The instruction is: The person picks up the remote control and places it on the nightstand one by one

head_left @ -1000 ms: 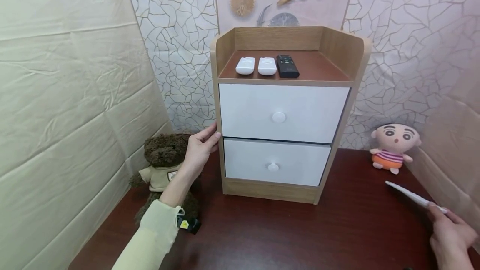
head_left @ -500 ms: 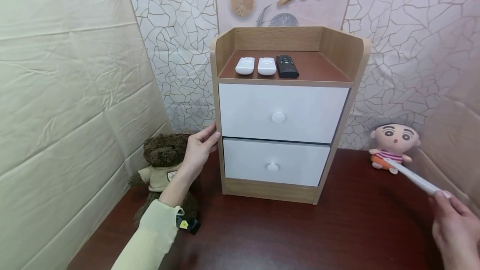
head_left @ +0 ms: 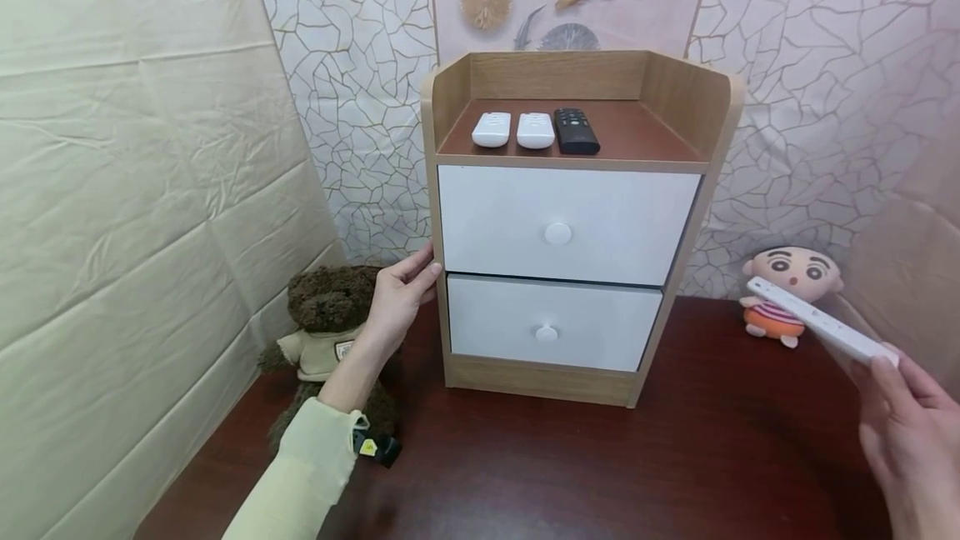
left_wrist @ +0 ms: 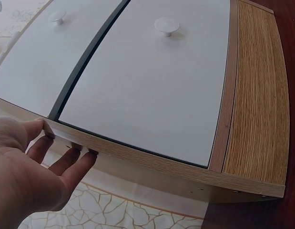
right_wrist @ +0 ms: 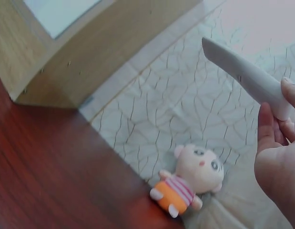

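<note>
My left hand rests against the left side edge of a wood-framed cabinet. In the left wrist view its thumb and fingertips touch the edge beside the gap between the two white drawers. The upper drawer and lower drawer are both closed. At the right my right hand pinches one end of a white remote control between thumb and fingers. The remote is raised and points toward the cabinet side, overlapping a doll in the head view. In the right wrist view the remote shows edge-on.
Two white remotes and a black remote lie side by side on the cabinet's top. A brown plush bear sits left on the dark red table. The doll in a striped shirt sits back right.
My right hand has lifted the white remote control upward and slightly inward, and its button face has turned more into view. The left hand and cabinet have stayed put.
</note>
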Demonstrator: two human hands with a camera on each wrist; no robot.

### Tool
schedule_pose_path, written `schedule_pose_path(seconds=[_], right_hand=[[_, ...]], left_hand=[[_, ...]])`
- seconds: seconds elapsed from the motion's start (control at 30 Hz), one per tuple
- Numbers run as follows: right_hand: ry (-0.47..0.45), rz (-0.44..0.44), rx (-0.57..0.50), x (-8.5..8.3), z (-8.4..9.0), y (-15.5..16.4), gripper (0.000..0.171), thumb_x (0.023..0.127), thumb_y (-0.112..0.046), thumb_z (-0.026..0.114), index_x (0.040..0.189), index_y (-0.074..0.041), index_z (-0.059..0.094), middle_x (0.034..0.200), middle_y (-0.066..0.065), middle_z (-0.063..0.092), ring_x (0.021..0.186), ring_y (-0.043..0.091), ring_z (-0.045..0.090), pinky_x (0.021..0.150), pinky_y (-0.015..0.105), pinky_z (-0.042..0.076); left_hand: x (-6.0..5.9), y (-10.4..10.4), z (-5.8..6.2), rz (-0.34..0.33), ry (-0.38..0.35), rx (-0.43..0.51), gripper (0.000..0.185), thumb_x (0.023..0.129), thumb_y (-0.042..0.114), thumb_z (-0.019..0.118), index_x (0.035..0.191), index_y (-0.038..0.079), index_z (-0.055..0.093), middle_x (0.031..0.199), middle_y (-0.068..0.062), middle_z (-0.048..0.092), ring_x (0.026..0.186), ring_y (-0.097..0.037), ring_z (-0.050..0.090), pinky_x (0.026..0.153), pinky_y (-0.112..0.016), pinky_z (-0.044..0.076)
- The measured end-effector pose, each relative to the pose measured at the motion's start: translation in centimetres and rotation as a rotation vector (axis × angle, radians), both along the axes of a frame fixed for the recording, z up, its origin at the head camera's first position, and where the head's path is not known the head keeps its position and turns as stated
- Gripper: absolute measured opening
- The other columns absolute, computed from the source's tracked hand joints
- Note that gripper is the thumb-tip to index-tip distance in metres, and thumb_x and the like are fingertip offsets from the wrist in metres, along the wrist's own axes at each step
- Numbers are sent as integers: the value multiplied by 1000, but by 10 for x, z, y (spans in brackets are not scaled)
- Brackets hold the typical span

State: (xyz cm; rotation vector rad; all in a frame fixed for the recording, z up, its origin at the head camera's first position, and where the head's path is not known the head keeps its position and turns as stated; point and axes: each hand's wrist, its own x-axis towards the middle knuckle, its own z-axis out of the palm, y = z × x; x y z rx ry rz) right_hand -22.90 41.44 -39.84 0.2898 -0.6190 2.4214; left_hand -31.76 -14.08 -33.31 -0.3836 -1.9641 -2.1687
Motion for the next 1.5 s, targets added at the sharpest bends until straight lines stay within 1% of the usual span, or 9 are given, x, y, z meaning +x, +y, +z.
schedule_pose_path(seconds=[0.37, 0.47, 0.57, 0.73, 0.97, 1.07, 1.17, 1.33, 1.5], right_hand=[[66, -11, 48, 5, 29, -30, 28, 96, 23, 51, 121, 24, 62, 104, 28, 69, 96, 32, 73, 89, 34, 59], [150, 46, 28, 6, 35, -37, 29, 96, 24, 47, 124, 27, 57, 107, 33, 68, 101, 37, 72, 94, 38, 56], [207, 122, 71, 6, 42, -41, 30, 100, 20, 44, 126, 26, 56, 110, 35, 68, 105, 38, 70, 99, 41, 53], [233, 153, 191, 8, 53, -45, 30, 105, 13, 42, 127, 23, 58, 114, 31, 69, 105, 34, 71, 101, 38, 53], [338, 256, 133, 10, 63, -57, 30, 104, 15, 39, 128, 27, 53, 113, 37, 66, 108, 41, 68, 107, 45, 49], [318, 230, 123, 11, 71, -65, 29, 103, 16, 41, 128, 27, 53, 113, 35, 66, 113, 40, 66, 106, 40, 49], [300, 222, 117, 11, 78, -72, 29, 103, 17, 41, 128, 27, 54, 112, 34, 67, 108, 39, 68, 101, 38, 53], [242, 143, 201, 11, 91, -86, 29, 103, 15, 43, 128, 26, 55, 112, 28, 67, 101, 32, 69, 97, 34, 56], [228, 134, 164, 10, 106, -100, 28, 101, 17, 46, 126, 26, 57, 107, 28, 68, 103, 33, 67, 102, 34, 52]], left_hand=[[-1, 1, 1, -1, 6, -4, 49, 105, 6, 60, 152, 4, 47, 155, -14, 47, 134, -30, 54, 106, -50, 46], [-1, 1, 1, -1, 4, -4, 49, 105, 6, 60, 152, 4, 48, 155, -14, 47, 134, -30, 54, 107, -51, 46], [-1, 1, 1, 4, 0, -3, 49, 105, 6, 60, 152, 5, 48, 154, -13, 48, 134, -30, 54, 107, -50, 46], [-1, 3, 0, 9, 1, -11, 48, 105, 7, 60, 152, 5, 49, 154, -12, 48, 133, -29, 55, 104, -44, 49], [0, 3, 0, 10, 1, -5, 48, 105, 7, 60, 152, 6, 49, 154, -11, 49, 133, -28, 55, 104, -43, 49], [0, 2, 0, 15, -1, -11, 48, 105, 7, 60, 152, 6, 49, 154, -11, 48, 133, -28, 55, 104, -44, 49], [0, 2, 0, 22, -1, -15, 48, 105, 7, 60, 152, 6, 49, 154, -11, 48, 133, -28, 55, 105, -47, 48], [0, 1, 0, 30, 0, -14, 48, 105, 7, 60, 152, 6, 49, 154, -12, 48, 134, -28, 54, 106, -48, 47], [0, 2, 0, 27, 0, -8, 48, 105, 7, 60, 152, 5, 49, 154, -12, 48, 134, -28, 54, 106, -48, 47]])
